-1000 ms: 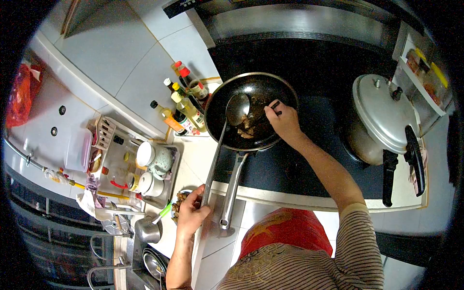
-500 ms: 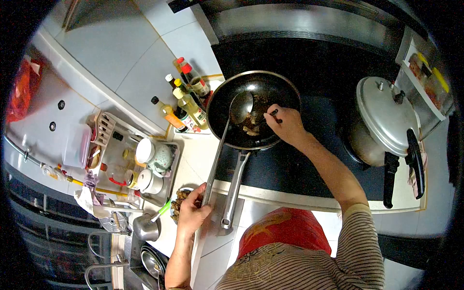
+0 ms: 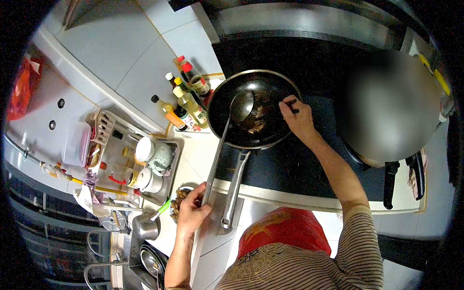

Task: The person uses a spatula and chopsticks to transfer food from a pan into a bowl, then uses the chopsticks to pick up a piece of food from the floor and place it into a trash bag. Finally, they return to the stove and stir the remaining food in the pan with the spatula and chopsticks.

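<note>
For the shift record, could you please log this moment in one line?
left hand: grips long steel ladle | right hand: chopsticks over black wok

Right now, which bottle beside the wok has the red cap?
The bottle farthest back, against the wall tiles. Its cap is red; the bottles in front of it have yellow or dark caps.

Ladle (image 3: pixel 240 106) in the wok (image 3: pixel 253 108) on the stove (image 3: pixel 299 159); bottles (image 3: pixel 186 99) left of it.

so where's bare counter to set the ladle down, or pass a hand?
Bare: the pale counter strip between the bottle cluster and the wok handle; the dark stovetop under the right forearm. Crowded: the tray of jars, and the food plate by the left hand gripping the ladle.
</note>
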`<action>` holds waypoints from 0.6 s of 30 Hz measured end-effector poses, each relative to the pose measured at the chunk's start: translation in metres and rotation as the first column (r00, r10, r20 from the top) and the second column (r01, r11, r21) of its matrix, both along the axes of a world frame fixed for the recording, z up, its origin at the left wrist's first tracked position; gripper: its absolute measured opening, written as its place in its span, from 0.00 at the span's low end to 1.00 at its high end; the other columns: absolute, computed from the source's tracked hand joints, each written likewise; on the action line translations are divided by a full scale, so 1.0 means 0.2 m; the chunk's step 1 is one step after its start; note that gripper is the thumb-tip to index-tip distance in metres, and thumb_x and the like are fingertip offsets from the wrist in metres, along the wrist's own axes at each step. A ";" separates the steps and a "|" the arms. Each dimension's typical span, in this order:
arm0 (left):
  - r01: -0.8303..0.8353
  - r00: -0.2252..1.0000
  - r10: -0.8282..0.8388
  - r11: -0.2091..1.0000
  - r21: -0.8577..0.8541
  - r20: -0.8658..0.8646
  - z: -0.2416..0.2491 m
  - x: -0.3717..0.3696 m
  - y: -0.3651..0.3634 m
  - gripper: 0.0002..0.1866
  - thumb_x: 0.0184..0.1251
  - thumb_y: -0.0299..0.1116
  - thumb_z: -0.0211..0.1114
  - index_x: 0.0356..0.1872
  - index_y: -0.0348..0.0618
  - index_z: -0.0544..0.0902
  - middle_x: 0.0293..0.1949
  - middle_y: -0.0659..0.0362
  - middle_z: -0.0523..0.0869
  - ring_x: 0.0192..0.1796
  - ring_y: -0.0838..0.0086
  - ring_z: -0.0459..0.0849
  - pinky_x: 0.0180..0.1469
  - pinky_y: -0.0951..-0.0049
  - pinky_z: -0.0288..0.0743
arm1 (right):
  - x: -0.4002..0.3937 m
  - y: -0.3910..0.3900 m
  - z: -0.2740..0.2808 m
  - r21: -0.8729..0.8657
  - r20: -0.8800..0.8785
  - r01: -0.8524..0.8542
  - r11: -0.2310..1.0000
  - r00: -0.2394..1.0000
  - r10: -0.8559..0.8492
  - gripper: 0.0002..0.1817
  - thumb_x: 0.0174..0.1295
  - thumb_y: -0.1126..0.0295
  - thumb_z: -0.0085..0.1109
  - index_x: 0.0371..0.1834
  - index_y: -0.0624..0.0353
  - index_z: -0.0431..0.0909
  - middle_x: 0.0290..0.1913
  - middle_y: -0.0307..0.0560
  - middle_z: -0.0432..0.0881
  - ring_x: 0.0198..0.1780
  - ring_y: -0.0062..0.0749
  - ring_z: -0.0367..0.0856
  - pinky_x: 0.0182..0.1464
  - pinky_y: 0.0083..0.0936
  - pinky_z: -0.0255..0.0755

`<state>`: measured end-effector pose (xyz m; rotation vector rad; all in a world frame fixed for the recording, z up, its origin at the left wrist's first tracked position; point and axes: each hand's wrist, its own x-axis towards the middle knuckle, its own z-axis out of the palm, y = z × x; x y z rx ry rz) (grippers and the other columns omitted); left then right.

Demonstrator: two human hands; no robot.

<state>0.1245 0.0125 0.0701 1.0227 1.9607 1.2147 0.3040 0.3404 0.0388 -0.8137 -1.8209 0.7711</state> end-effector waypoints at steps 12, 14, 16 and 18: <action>-0.004 0.999 0.003 1.000 -0.016 -0.042 0.03 0.02 0.01 0.29 0.45 0.19 0.57 0.56 0.33 0.70 0.41 0.57 0.80 0.42 0.78 0.77 0.46 0.82 0.68 | 0.01 -0.05 -0.04 0.007 0.108 -0.016 1.000 0.994 0.016 0.09 0.54 0.64 0.58 0.32 0.56 0.75 0.19 0.51 0.78 0.18 0.43 0.76 0.22 0.35 0.70; -0.007 0.999 0.006 1.000 -0.025 -0.037 0.04 0.02 0.01 0.29 0.45 0.19 0.56 0.56 0.33 0.70 0.41 0.57 0.79 0.42 0.78 0.77 0.46 0.82 0.68 | 0.01 -0.05 -0.07 0.132 0.068 -0.053 0.990 0.997 0.044 0.09 0.54 0.64 0.58 0.33 0.56 0.75 0.19 0.52 0.78 0.19 0.45 0.77 0.22 0.36 0.70; -0.001 1.000 0.000 0.999 -0.032 -0.031 0.05 0.02 0.01 0.29 0.45 0.19 0.56 0.55 0.33 0.70 0.42 0.57 0.79 0.42 0.77 0.77 0.46 0.82 0.68 | 0.02 -0.05 -0.09 0.241 0.074 -0.074 0.968 0.996 0.058 0.07 0.56 0.67 0.56 0.32 0.59 0.74 0.20 0.51 0.77 0.20 0.39 0.77 0.23 0.31 0.69; -0.003 0.999 0.003 1.000 -0.018 -0.035 0.02 0.01 0.00 0.29 0.45 0.19 0.57 0.55 0.33 0.70 0.41 0.57 0.79 0.41 0.78 0.77 0.45 0.82 0.69 | 0.04 -0.03 -0.09 0.340 0.122 -0.082 0.937 0.992 0.042 0.05 0.58 0.73 0.53 0.31 0.65 0.74 0.22 0.48 0.76 0.21 0.24 0.75 0.22 0.20 0.66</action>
